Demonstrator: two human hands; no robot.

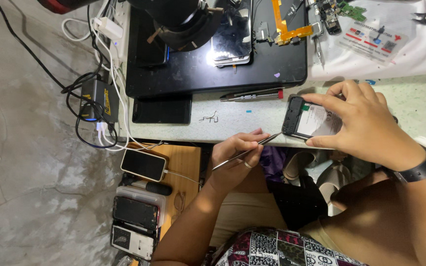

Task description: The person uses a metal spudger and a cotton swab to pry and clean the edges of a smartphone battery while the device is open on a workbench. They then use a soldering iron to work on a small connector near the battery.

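Left hand (pixel 235 155) pinches tweezers (pixel 246 152), apparently touching right-held phone (pixel 311 119).

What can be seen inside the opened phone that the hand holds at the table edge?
Inside the opened phone a pale battery and a dark frame show. The right hand covers its far end; tweezers point at it.

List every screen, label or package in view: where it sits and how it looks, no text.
Opened phone: under the right hand, white battery label showing.
Tweezers: in the left hand, tip at that phone.
Dark-screened phone: wooden shelf, white case, cabled.
Phone stack: black mat, glossy dark glass.
Clear packet: top right, red and blue printed card.
Black charger: left, yellow label.
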